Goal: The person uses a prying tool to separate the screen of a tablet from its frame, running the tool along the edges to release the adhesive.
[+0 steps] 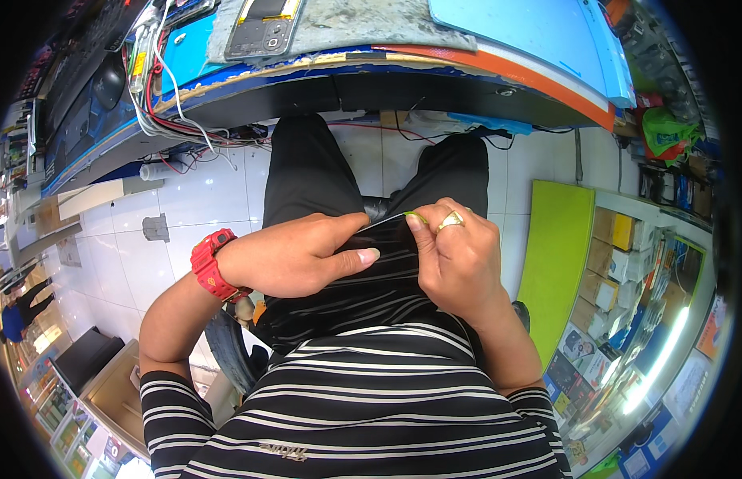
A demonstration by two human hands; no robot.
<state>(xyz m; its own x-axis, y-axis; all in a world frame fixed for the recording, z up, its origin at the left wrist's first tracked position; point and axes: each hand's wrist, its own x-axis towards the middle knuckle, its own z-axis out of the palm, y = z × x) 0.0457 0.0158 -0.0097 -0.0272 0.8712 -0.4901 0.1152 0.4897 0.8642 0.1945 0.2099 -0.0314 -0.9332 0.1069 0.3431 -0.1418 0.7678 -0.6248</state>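
Above my lap, a thin see-through sheet [387, 222] with a bright edge spans the gap between my two hands. My left hand [299, 254], with a red watch on its wrist, is at the sheet's left end, with the thumb in front and the fingers along the edge. A small green tab [416, 216] shows at the right end. My right hand [460, 255], wearing a ring, pinches this tab between thumb and forefinger. How far the sheet reaches below its edge is hard to make out against my dark clothes.
A workbench ahead holds an opened phone [263, 36] on a grey mat [347, 28] and a light-blue board [522, 32]. Cables [159, 120] hang off its left edge. A glass display case [626, 295] stands at right, and a computer mouse [109, 84] lies at far left.
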